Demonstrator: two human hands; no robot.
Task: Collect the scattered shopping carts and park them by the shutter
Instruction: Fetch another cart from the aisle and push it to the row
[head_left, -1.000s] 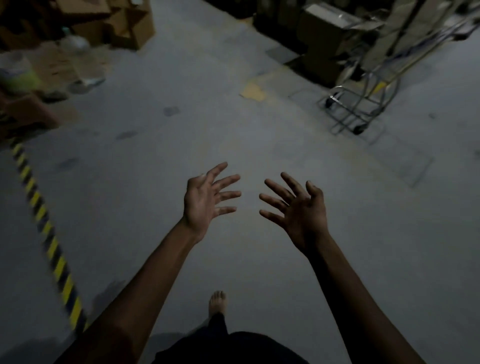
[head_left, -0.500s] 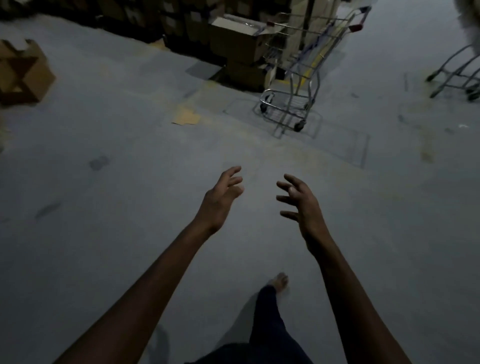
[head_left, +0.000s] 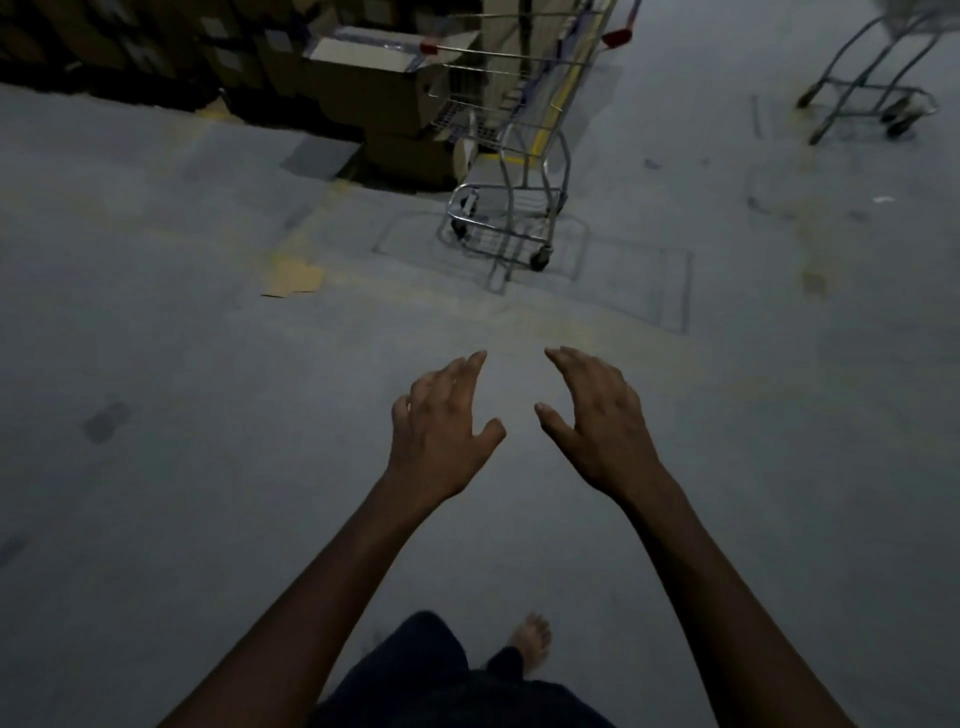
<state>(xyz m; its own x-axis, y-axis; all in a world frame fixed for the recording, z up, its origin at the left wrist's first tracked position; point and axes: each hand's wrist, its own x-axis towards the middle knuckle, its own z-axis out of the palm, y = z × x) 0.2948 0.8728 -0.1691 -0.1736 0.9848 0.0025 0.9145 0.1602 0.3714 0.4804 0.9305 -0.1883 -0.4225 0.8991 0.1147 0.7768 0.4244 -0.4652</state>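
A metal shopping cart (head_left: 519, 156) with a red-tipped handle stands ahead on the grey floor, beside stacked cardboard boxes. A second cart (head_left: 872, 88) is partly cut off at the top right. My left hand (head_left: 441, 421) and my right hand (head_left: 597, 421) reach forward side by side, palms down, fingers apart and empty. Both hands are well short of the nearer cart. No shutter is in view.
Stacked cardboard boxes (head_left: 363, 83) line the back left. A flat scrap of cardboard (head_left: 293, 278) lies on the floor left of the nearer cart. Yellow floor marking (head_left: 540, 135) runs behind that cart. My bare foot (head_left: 530, 639) steps on the concrete below.
The view has swung right and moved forward, so the nearer cart is closer and more central. A second cart came into view at right. My hands turned palms down.
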